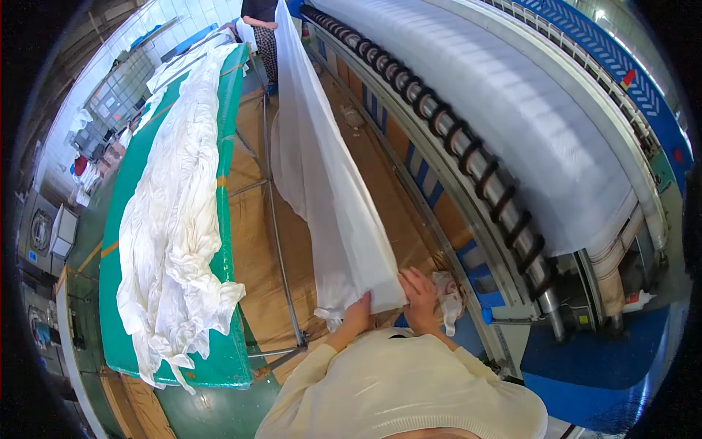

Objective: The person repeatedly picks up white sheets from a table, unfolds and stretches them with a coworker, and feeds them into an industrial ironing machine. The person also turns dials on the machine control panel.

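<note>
A long white sheet hangs stretched between me and a co-worker at the far end, whose hand grips its other end. My left hand is closed on the lower edge near my body. At the near right corner, my right hand has its fingers closed on the sheet's edge. Below my hands the sheet hangs down in loose folds.
On the left, crumpled white linen lies along a green table. A metal frame stands beside it. To the right runs a large machine with a black spiral roller and a white-covered bed. Brown sheeting covers the floor.
</note>
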`<state>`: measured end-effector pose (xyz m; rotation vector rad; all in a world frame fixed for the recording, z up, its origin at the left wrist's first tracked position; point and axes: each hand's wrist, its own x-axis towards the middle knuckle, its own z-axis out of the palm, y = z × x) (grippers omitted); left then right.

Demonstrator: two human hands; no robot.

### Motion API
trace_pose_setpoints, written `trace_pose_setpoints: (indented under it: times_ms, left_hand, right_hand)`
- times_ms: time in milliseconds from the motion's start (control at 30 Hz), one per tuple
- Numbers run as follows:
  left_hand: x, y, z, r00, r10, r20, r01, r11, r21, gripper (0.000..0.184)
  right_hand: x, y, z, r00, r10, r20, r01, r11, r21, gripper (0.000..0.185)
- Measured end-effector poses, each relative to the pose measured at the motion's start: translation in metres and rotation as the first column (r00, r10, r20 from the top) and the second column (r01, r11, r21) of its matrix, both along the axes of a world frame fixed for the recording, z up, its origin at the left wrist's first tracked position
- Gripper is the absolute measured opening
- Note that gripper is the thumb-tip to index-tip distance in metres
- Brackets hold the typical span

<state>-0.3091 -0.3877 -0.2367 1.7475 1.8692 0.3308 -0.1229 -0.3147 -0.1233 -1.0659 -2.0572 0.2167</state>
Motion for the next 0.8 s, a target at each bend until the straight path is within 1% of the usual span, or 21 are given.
trace_pose_setpoints:
  times_ms: [67, 100, 133, 167, 200, 233, 267, 300, 333, 367, 400, 500, 533, 600, 633, 667, 733, 800]
  left_hand:
    - [0.012, 0.006, 0.018, 0.998, 0.040, -0.057, -0.041, 0.999, -0.011, 0.056]
    - [0.017, 0.006, 0.024, 0.995, 0.056, -0.086, -0.058, 0.998, -0.019, 0.049]
    - [0.021, 0.007, 0.014, 0.995, 0.048, -0.086, -0.050, 0.999, -0.018, 0.049]
    - [0.024, 0.008, -0.013, 0.985, 0.051, 0.165, -0.063, 0.996, 0.068, 0.046]
    - [0.027, 0.007, -0.038, 0.913, 0.029, 0.406, -0.096, 0.985, 0.145, 0.043]
    - [0.030, 0.010, -0.030, 0.785, -0.013, 0.620, -0.147, 0.967, 0.207, 0.039]
    - [0.033, 0.011, -0.021, 0.783, -0.019, 0.621, -0.142, 0.968, 0.208, 0.039]
    - [0.036, 0.012, -0.012, 0.826, -0.084, 0.557, -0.100, 0.951, 0.293, 0.037]
    - [0.039, 0.015, 0.014, 0.861, -0.145, 0.487, -0.054, 0.927, 0.372, 0.035]
    - [0.042, 0.017, 0.031, 0.890, -0.200, 0.410, -0.004, 0.895, 0.446, 0.033]
    - [0.044, 0.018, 0.032, 0.888, -0.204, 0.412, -0.001, 0.895, 0.445, 0.033]
    - [0.047, 0.017, 0.028, 0.868, -0.260, 0.423, 0.063, 0.902, 0.427, 0.036]
    - [0.046, 0.017, 0.026, 0.868, -0.262, 0.421, 0.065, 0.902, 0.427, 0.036]
    - [0.044, 0.014, 0.021, 0.946, -0.219, 0.237, 0.143, 0.943, 0.300, 0.041]
    - [0.044, 0.013, 0.019, 0.969, -0.205, 0.139, 0.170, 0.958, 0.229, 0.044]
    - [0.045, 0.012, 0.016, 0.969, -0.204, 0.139, 0.169, 0.959, 0.227, 0.044]
    - [0.046, 0.012, 0.008, 0.967, -0.155, 0.203, 0.114, 0.974, 0.197, 0.049]
    - [0.048, 0.012, -0.004, 0.963, -0.131, 0.237, 0.090, 0.980, 0.179, 0.051]
  right_hand:
    - [-0.007, -0.004, 0.001, 0.984, 0.148, -0.099, -0.161, 0.977, -0.142, 0.065]
    - [-0.010, -0.009, 0.005, 0.985, 0.140, -0.099, -0.154, 0.978, -0.144, 0.065]
    - [-0.012, -0.013, 0.011, 0.973, 0.201, -0.113, -0.217, 0.964, -0.155, 0.062]
    - [-0.014, -0.015, 0.024, 0.957, 0.261, -0.128, -0.280, 0.946, -0.163, 0.059]
    - [-0.013, -0.017, 0.034, 0.936, 0.321, -0.142, -0.343, 0.924, -0.172, 0.057]
    - [-0.010, -0.016, 0.040, 0.939, 0.315, -0.141, -0.336, 0.926, -0.171, 0.057]
    - [-0.006, -0.015, 0.045, 0.921, 0.355, -0.162, -0.380, 0.910, -0.165, 0.060]
    - [-0.001, -0.014, 0.049, 0.901, 0.394, -0.182, -0.423, 0.892, -0.159, 0.064]
    - [0.003, -0.014, 0.053, 0.878, 0.433, -0.202, -0.465, 0.872, -0.152, 0.067]
    - [0.007, -0.016, 0.056, 0.881, 0.428, -0.199, -0.460, 0.874, -0.155, 0.067]
    - [0.011, -0.017, 0.060, 0.879, 0.434, -0.199, -0.464, 0.874, -0.143, 0.066]
    - [0.019, -0.021, 0.060, 0.873, 0.443, -0.202, -0.471, 0.874, -0.120, 0.065]
    - [0.022, -0.023, 0.055, 0.888, 0.412, -0.204, -0.444, 0.884, -0.146, 0.064]
    - [0.027, -0.027, 0.048, 0.913, 0.351, -0.208, -0.391, 0.898, -0.201, 0.063]
    - [0.028, -0.027, 0.044, 0.912, 0.352, -0.210, -0.393, 0.897, -0.202, 0.063]
    - [0.027, -0.028, 0.044, 0.911, 0.338, -0.234, -0.389, 0.894, -0.224, 0.059]
    - [0.027, -0.029, 0.045, 0.911, 0.305, -0.279, -0.378, 0.886, -0.267, 0.053]
    - [0.023, -0.028, 0.047, 0.902, 0.323, -0.287, -0.399, 0.877, -0.269, 0.053]
